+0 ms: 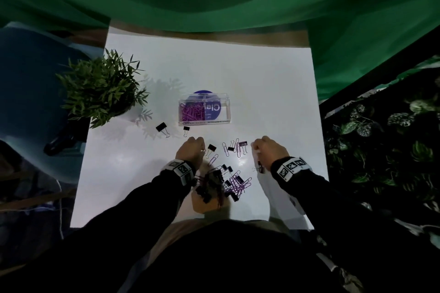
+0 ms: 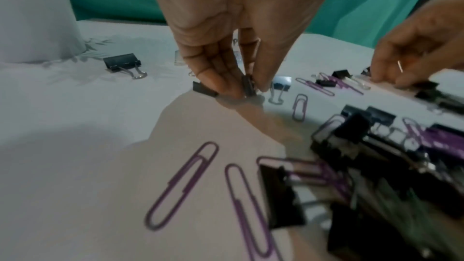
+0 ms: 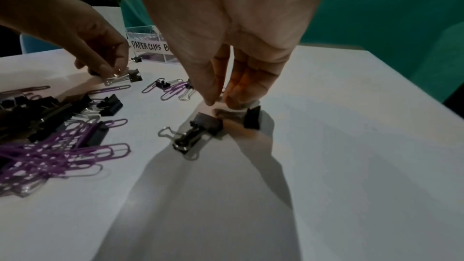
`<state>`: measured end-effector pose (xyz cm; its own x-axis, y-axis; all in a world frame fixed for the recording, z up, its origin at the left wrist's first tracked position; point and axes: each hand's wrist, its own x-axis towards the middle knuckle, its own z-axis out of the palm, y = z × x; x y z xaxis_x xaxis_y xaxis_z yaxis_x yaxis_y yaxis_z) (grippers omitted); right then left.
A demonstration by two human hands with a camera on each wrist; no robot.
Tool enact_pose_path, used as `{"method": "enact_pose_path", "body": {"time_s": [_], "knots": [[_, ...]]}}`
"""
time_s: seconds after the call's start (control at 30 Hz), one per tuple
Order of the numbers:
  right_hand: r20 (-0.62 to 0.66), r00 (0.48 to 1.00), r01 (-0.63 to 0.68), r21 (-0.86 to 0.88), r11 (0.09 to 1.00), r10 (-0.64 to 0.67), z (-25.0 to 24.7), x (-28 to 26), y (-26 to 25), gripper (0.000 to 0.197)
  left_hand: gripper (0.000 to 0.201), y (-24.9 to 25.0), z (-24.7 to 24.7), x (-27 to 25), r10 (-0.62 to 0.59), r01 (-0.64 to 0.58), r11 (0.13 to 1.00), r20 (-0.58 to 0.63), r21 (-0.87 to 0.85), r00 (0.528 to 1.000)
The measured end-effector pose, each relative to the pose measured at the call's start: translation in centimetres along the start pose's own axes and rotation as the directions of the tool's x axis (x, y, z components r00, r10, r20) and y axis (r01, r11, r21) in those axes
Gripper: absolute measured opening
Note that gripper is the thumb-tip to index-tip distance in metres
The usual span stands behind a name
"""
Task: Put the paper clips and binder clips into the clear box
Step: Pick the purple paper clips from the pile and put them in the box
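Observation:
The clear box [image 1: 204,108] stands mid-table with purple paper clips in its left compartment; its label [image 3: 148,46] reads "PAPER CLIPS". Loose purple paper clips and black binder clips lie in a pile [image 1: 223,183] near the table's front edge, with more scattered [image 1: 235,147] between my hands. My left hand [image 2: 248,90] pinches a small black binder clip [image 2: 248,84] on the table between thumb and fingers. My right hand [image 3: 220,103] points down, its fingertips closed on what looks like the wire handle of a small black binder clip [image 3: 252,117]. Another binder clip [image 3: 198,132] lies just in front of that hand.
A potted plant [image 1: 102,88] in a white pot [image 2: 37,17] stands at the table's left edge. Two binder clips [image 1: 163,128] lie between the plant and the box. A green cloth hangs behind the white table [image 1: 273,78]. A blue chair stands at the left.

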<state>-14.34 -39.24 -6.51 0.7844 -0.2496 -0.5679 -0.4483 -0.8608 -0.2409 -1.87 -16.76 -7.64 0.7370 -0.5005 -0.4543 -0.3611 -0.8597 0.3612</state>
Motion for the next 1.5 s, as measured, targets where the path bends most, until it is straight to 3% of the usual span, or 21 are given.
{"method": "enact_pose_path", "body": {"time_s": [0.07,0.17,0.27,0.53,0.63,0.73,0.87,1.1,1.2,1.3,1.4,1.5], "knots": [[-0.051,0.998,0.044,0.014,0.999,-0.044,-0.3,0.2,-0.8,0.029,0.024,0.1,0.1,-0.4,0.08,-0.074,0.989,-0.043,0.127,0.996],[-0.122,0.984,0.134,0.05,0.99,-0.127,-0.5,0.9,-3.2,0.034,0.036,1.6,0.8,-1.0,0.21,-0.215,0.944,0.047,0.25,0.977],[-0.096,0.993,0.07,0.056,0.996,-0.064,0.0,1.8,-5.0,0.039,0.045,2.3,2.3,-0.9,0.228,-0.255,0.925,0.126,0.28,0.966],[-0.024,0.999,-0.038,0.011,0.999,0.038,0.5,2.2,-3.2,0.024,0.03,2.8,2.4,-0.1,0.312,-0.322,0.9,0.081,0.293,0.947],[0.045,0.996,-0.078,0.017,0.997,0.077,0.2,2.3,-2.8,0.02,0.02,4.3,1.3,1.1,0.275,-0.285,0.945,0.082,0.164,0.958],[0.056,0.989,-0.142,0.121,0.982,0.136,0.0,2.4,-3.0,0.019,0.024,4.7,1.0,2.3,0.253,-0.275,0.935,0.122,0.224,0.96],[-0.004,0.979,-0.195,0.286,0.938,0.205,-0.3,2.9,-4.4,0.008,0.012,4.2,1.1,2.1,0.329,-0.349,0.894,0.118,0.28,0.937],[0.013,0.969,-0.242,0.251,0.937,0.247,-0.3,3.8,-7.4,0.021,0.017,2.6,2.2,1.6,0.436,-0.416,0.829,0.034,0.372,0.899],[0.018,0.968,-0.25,0.21,0.945,0.252,-0.3,3.8,-7.5,0.025,0.009,2.9,1.9,1.2,0.451,-0.42,0.844,-0.017,0.333,0.893],[0.043,0.968,-0.251,0.178,0.951,0.248,-0.7,3.8,-7.6,0.026,0.011,3.9,1.9,1.1,0.407,-0.41,0.876,0.067,0.253,0.911],[0.098,0.974,-0.218,0.142,0.966,0.206,-1.2,3.6,-7.8,0.023,0.021,4.5,1.9,1.5,0.313,-0.355,0.879,0.176,0.318,0.933],[0.139,0.98,-0.16,0.101,0.982,0.145,-1.1,3.4,-7.8,0.024,0.021,4.3,2.6,1.5,0.293,-0.337,0.867,0.169,0.368,0.941]]}}
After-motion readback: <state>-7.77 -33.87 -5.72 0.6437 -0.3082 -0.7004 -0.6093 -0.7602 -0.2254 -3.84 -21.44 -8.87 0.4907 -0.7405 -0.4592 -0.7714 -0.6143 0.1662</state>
